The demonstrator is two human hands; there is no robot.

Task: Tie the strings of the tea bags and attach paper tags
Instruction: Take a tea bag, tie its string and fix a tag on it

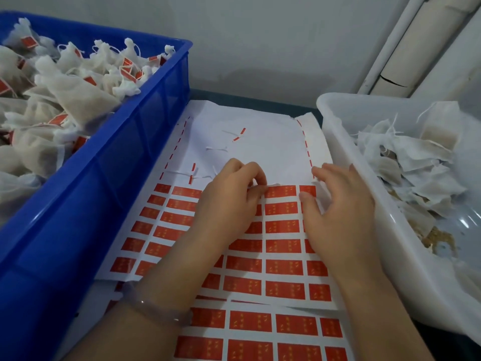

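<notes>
Pinching a red rectangular paper tag (279,191) by its edge on the white backing sheet (250,142), the left hand (229,204) curls tight; the right hand (341,212) rests spread flat alongside.

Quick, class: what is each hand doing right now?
Left hand: fingers curled, pinching a red tag on the sticker sheet.
Right hand: open, fingers spread on the sheet.

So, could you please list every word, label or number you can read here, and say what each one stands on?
Nothing here can be read.
Red tags on the sheet: rows of yellow marks, too blurred to read.
Red tags on the tea bags in the blue crate: too small to read.
Blue crate and white tub: no print visible.
</notes>
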